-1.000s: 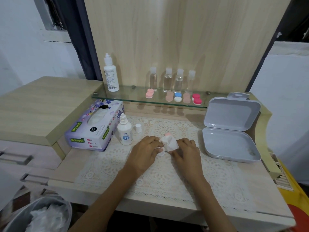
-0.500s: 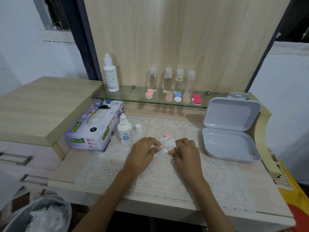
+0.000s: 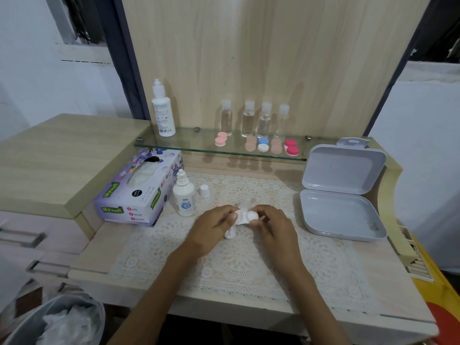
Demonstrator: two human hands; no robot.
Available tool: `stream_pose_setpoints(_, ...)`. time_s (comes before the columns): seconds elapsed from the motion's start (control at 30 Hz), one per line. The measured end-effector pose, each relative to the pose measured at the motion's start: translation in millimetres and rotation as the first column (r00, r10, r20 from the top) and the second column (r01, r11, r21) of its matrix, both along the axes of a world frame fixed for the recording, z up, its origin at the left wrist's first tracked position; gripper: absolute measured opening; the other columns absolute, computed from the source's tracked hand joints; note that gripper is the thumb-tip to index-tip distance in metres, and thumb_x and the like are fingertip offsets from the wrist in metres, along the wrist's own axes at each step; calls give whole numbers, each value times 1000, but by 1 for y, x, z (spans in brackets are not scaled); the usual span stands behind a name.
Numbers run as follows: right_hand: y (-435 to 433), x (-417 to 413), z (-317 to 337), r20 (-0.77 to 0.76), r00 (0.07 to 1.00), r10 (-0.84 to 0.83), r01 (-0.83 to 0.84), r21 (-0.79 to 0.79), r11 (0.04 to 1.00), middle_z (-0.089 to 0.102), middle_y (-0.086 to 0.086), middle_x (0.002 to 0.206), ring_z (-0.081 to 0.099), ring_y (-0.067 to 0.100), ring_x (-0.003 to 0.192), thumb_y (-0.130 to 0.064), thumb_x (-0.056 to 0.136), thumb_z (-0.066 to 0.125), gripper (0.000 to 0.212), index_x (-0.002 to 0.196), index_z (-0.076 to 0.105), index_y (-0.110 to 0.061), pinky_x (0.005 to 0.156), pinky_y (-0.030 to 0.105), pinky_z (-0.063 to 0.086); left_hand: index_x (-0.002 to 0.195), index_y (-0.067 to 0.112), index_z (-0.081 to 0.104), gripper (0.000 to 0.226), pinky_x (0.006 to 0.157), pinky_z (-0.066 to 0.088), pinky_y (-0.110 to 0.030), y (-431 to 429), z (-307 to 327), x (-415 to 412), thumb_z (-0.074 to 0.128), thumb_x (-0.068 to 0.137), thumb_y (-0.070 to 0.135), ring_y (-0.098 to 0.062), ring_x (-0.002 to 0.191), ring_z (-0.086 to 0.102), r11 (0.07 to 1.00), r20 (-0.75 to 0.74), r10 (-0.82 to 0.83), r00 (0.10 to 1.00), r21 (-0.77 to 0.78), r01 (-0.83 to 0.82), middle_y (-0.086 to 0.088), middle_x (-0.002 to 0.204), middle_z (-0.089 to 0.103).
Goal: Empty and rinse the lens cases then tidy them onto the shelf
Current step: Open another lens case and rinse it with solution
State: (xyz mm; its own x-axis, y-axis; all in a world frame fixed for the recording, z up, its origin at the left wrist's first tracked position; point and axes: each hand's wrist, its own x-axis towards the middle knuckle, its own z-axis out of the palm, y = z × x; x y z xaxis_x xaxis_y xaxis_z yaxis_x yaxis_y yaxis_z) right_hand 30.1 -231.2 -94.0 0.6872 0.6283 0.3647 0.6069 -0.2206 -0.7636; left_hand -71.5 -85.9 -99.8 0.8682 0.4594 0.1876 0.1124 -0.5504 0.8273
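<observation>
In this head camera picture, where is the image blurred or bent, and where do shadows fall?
Head view: the wide lens makes the sides of the back panel lean inward; the left hand, right hand and the white item they hold are slightly blurred; lens cases cast soft shadows on the wood under the glass shelf; no strong glare.

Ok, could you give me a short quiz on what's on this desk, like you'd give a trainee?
1. True or false: the grey box is shut.
2. How many clear bottles stand on the glass shelf? A two, B four, C six.
3. Fill in: the small bottle has its cap standing ___ it.
Key: 1 false; 2 B; 3 beside.
</observation>
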Motion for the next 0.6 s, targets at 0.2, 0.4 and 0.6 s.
stream_pose_setpoints(0.2,-2,0,1,-36,998,51,-48,76,996,62,-19,94,55,4,89,-26,89,62,15,103,63,-31,75,34,50,99,30,64,49,78,46,-43,3,-3,1,37,80,66,-20,82,61,1000,-25,3,1000,13,-3,0,85,68)
stream_pose_setpoints(0.4,-3,1,1,-50,997,67,-62,93,994,62,-18,95,55,4,92,-31,90,60,13,103,63,-29,76,33,49,91,25,66,47,67,45,-38,3,-6,1,44,80,65,-11,68,55,998,42,26,999,-60,-24,-3,75,66)
stream_pose_setpoints(0.6,-2,3,0,-39,998,52,-49,66,997,62,-18,97,54,3,92,-19,89,61,17,103,63,-28,78,32,49,81,27,63,36,64,42,-28,3,-6,2,50,85,60,-7,65,52,994,84,67,994,-87,-60,-6,72,63)
